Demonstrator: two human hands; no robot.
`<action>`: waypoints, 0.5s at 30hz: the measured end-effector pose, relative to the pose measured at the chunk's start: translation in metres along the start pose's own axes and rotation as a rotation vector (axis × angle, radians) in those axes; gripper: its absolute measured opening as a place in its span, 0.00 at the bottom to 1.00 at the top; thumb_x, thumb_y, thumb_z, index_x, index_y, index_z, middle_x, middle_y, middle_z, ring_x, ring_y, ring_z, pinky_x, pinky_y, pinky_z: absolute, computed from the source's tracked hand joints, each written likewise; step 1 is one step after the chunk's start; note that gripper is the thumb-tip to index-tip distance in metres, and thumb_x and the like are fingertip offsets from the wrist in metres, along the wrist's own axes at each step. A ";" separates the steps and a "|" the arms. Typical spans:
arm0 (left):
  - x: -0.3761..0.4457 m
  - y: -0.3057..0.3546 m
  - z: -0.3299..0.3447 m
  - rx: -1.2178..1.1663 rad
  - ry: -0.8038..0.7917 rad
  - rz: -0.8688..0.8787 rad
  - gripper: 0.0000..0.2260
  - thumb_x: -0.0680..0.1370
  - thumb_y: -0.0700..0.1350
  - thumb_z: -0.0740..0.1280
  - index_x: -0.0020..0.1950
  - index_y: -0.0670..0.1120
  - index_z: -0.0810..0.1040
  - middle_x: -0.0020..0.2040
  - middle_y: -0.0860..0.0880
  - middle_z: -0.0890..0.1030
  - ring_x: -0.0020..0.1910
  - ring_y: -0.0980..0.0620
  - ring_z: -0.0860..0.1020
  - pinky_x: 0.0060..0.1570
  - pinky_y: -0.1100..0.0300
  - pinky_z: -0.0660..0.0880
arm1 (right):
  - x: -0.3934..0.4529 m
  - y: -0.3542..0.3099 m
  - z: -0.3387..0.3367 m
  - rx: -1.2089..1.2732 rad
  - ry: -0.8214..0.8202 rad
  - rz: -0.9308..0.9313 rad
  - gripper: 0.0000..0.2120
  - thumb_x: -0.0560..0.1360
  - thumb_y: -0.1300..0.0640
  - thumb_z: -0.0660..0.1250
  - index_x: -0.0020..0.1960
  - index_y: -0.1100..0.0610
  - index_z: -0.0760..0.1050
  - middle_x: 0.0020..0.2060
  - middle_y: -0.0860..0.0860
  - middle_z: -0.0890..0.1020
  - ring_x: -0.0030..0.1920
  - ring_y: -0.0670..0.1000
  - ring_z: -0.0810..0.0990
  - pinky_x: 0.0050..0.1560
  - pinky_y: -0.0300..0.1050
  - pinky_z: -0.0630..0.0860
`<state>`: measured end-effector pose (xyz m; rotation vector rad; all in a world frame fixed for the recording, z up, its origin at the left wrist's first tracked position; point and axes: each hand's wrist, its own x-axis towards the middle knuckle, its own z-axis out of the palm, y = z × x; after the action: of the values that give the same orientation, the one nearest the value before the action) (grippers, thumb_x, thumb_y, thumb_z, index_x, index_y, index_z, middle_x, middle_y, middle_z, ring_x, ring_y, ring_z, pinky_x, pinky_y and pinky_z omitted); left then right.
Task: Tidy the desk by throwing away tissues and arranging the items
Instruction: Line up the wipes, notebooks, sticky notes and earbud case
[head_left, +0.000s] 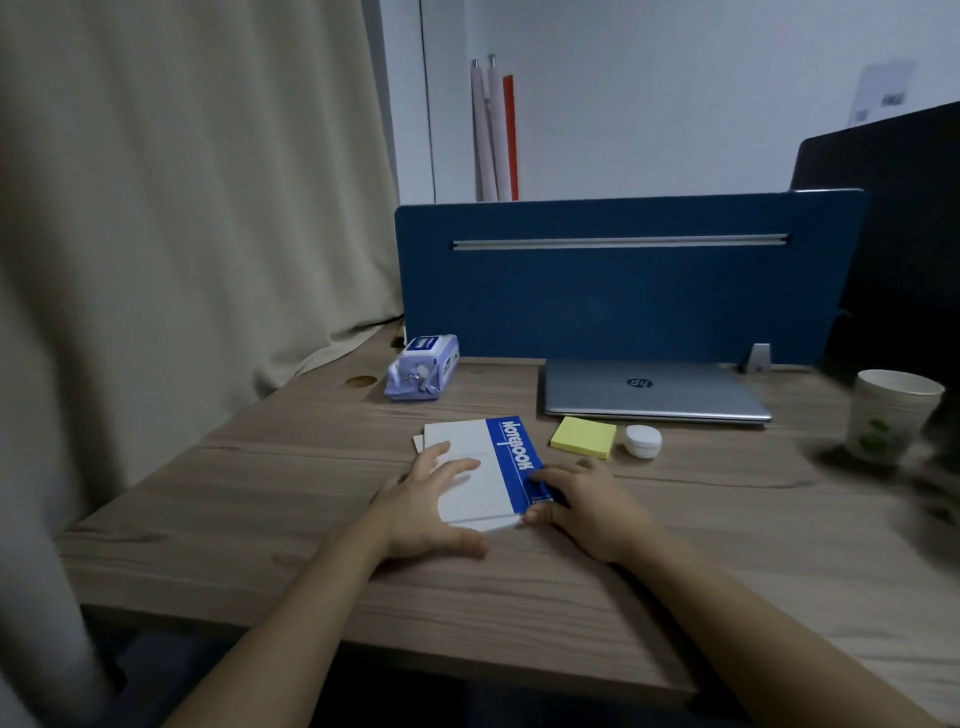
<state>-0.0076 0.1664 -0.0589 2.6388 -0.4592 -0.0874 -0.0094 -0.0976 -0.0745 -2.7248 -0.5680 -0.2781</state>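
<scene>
- Dim little cubicle: wooden desk (291, 467) with a beige curtain (182, 208) down the left and a blue divider panel (623, 301) across the back.
- Closed silver laptop (654, 389) sits flat against the divider, already looking parked where it belongs.
- The notebook (478, 467) is the thing in hand. It lies face up at the middle of the desk, white cover with a blue band along its right side, slightly skewed, and another pale sheet or cover peeks out at its far left corner.
- Left hand (431, 499) rests flat on the white part, fingers spread, pressing rather than gripping. Right hand (587, 509) pinches the near right corner with thumb and fingertips, so loosely closed on the notebook.
- My take: keep the left palm down as an anchor and let the right nudge the edge square to the desk front, so whatever is underneath doesn't fan out.
- Wet wipes pack (423, 366) sits back left, a paper cup (888, 415) far right (blurry there).
- Yellow sticky notes (584, 436) are just beside a small white jar (642, 440), both between notebook and laptop.
- No loose tissues visible, so I'd guess we're in the arranging part.
</scene>
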 end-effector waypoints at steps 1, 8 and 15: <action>0.003 -0.002 0.002 0.012 0.015 0.002 0.50 0.54 0.77 0.70 0.73 0.70 0.57 0.79 0.64 0.46 0.77 0.45 0.56 0.73 0.45 0.58 | 0.004 0.001 0.000 0.002 0.004 0.006 0.31 0.72 0.31 0.60 0.69 0.46 0.69 0.66 0.48 0.76 0.61 0.54 0.71 0.60 0.52 0.70; 0.020 -0.020 0.009 -0.089 0.202 0.012 0.27 0.75 0.57 0.70 0.73 0.56 0.70 0.80 0.53 0.59 0.75 0.50 0.65 0.71 0.55 0.64 | 0.021 0.000 0.001 0.064 0.121 -0.031 0.13 0.76 0.47 0.66 0.58 0.50 0.78 0.53 0.51 0.82 0.52 0.52 0.78 0.45 0.43 0.70; 0.042 -0.023 0.004 -0.038 0.343 -0.009 0.17 0.78 0.51 0.69 0.66 0.52 0.78 0.65 0.50 0.80 0.60 0.49 0.78 0.56 0.59 0.72 | 0.033 0.002 0.004 -0.172 0.208 -0.012 0.14 0.79 0.45 0.60 0.57 0.50 0.78 0.54 0.51 0.82 0.48 0.53 0.72 0.42 0.45 0.64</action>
<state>0.0381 0.1703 -0.0725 2.5475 -0.3239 0.3446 0.0218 -0.0864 -0.0703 -2.8087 -0.5230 -0.6327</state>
